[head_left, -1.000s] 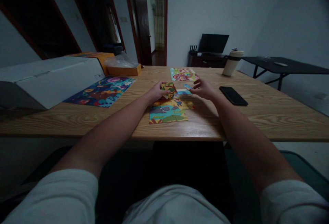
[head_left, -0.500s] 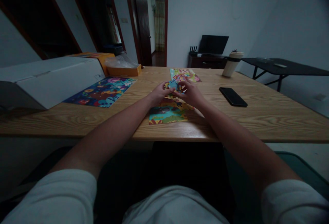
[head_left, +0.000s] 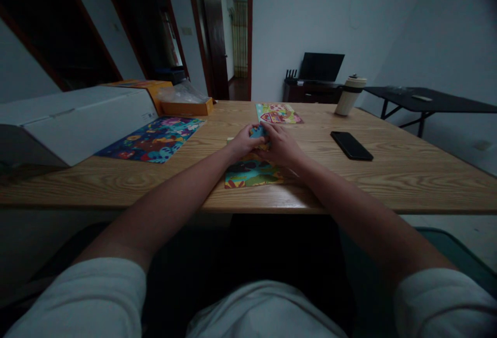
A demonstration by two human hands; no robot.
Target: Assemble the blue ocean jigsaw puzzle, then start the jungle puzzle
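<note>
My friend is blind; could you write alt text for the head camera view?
Both hands, left hand and right hand, meet over a blue puzzle piece above a colourful puzzle on a wooden table; a phone lies right.

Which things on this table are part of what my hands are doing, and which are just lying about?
In use: left hand, right hand, blue puzzle piece, half-built puzzle.
Lying about: phone, tumbler, dark floral puzzle, far puzzle, white box.

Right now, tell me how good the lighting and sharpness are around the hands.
Head view: dim throughout; the left hand and right hand read soft, the puzzle piece between them barely distinct. Wide-angle bending curves the table edge; corners darken.
</note>
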